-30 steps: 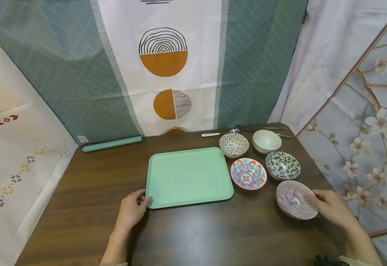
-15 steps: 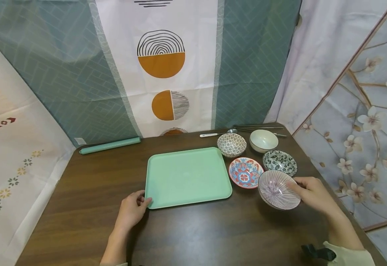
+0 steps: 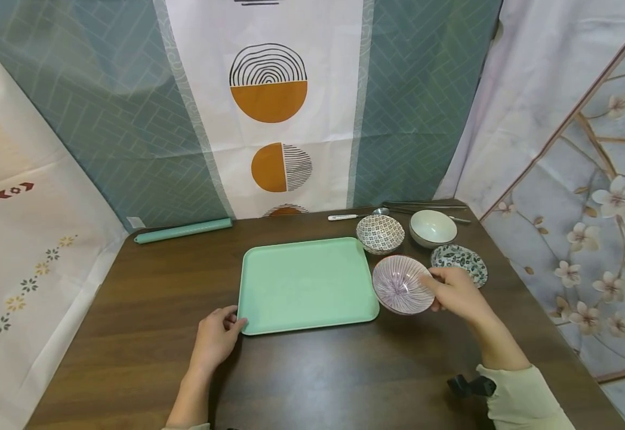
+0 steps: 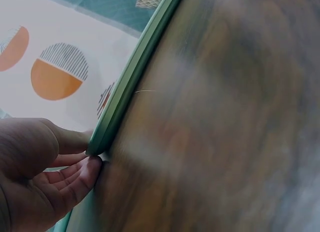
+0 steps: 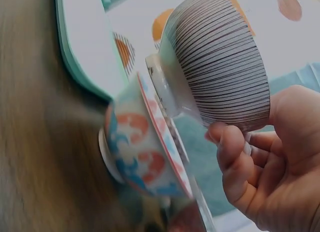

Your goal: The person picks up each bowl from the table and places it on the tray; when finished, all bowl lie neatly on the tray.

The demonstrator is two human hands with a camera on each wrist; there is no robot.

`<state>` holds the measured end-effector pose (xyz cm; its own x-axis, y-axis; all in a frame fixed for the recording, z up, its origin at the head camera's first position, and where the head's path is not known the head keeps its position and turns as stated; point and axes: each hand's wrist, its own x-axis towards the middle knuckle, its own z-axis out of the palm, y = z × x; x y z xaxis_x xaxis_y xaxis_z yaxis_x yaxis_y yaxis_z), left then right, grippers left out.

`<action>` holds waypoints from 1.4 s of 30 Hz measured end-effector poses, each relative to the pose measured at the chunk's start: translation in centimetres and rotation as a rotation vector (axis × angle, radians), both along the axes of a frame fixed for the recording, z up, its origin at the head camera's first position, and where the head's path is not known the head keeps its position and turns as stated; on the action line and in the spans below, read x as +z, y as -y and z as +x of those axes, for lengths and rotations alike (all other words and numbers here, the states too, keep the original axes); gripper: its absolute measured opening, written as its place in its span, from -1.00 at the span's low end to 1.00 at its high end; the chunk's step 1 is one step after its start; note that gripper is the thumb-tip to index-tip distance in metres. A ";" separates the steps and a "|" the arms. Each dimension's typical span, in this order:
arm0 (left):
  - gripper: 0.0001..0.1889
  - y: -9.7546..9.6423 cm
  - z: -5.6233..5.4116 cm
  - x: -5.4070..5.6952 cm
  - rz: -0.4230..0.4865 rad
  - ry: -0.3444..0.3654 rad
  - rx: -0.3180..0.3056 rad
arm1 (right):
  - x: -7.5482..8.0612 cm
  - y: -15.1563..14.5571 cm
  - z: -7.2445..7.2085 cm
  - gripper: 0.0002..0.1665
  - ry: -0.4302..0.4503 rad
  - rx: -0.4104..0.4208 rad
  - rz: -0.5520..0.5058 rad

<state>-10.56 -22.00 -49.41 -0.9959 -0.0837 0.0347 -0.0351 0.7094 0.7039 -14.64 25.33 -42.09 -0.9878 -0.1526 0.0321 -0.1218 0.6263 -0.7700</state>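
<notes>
My right hand [image 3: 457,292] pinches the rim of a purple-striped bowl [image 3: 402,284], thumb inside and fingers below. In the right wrist view the striped bowl [image 5: 220,61] hangs right over the red and blue patterned bowl [image 5: 137,142], its foot at that bowl's mouth; from the head it hides the lower bowl. My left hand [image 3: 218,335] grips the near left corner of a mint green tray [image 3: 309,286], and nothing lies on the tray. The left wrist view shows the thumb above and fingers under the tray's edge [image 4: 127,86].
Behind the striped bowl stand a brown-checked bowl [image 3: 380,233], a pale bowl [image 3: 433,228] and a leaf-patterned bowl [image 3: 459,263]. A spoon [image 3: 381,211] and chopsticks [image 3: 430,205] lie along the back edge. A green chopstick-case-like stick [image 3: 183,230] lies at the back left.
My right hand has lifted the striped bowl from the right side of the table and carried it left, over the red and blue bowl. The left hand stays at the tray corner.
</notes>
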 end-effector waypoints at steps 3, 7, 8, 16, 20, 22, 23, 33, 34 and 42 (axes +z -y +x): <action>-0.62 0.1 -0.1 -0.1 0.007 0.012 0.010 | 0.0 1.2 -0.9 -0.75 0.033 0.028 -0.037; -0.62 0.1 -0.1 -0.1 0.018 0.030 0.021 | -0.1 2.6 -1.9 -0.74 0.075 0.052 -0.105; -0.62 0.1 -0.1 -0.1 0.021 0.033 0.023 | -0.1 3.0 -2.1 -0.73 0.084 0.055 -0.116; -0.62 0.1 -0.2 -0.1 0.028 0.046 0.035 | -0.5 5.6 -4.3 -0.74 0.110 0.087 -0.144; -0.62 0.1 -0.2 -0.1 0.037 0.047 0.040 | -0.7 7.1 -5.2 -0.71 0.125 0.080 -0.162; -0.63 0.1 -0.2 -0.1 0.042 0.046 0.041 | -0.7 7.7 -5.5 -0.69 0.132 0.074 -0.164; -0.63 0.1 -0.2 -0.1 0.045 0.046 0.042 | -0.7 8.1 -5.7 -0.68 0.138 0.077 -0.174; -0.53 -0.1 -0.2 -0.1 0.034 0.013 0.031 | -1.0 11.0 -7.3 -0.68 0.232 0.106 -0.270; -0.52 -0.2 -0.2 -0.1 0.036 0.000 0.027 | -1.1 11.3 -7.4 -0.68 0.246 0.106 -0.276; -0.58 -0.5 -0.4 -0.2 0.049 -0.026 0.014 | -1.5 14.2 -8.5 -0.68 0.327 0.116 -0.308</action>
<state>-10.91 -21.48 -49.63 -0.9934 -0.1003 0.0561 -0.0263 0.6737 0.7386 -23.19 11.09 -43.58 -0.9307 -0.2947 -0.2169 0.1026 0.3587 -0.9278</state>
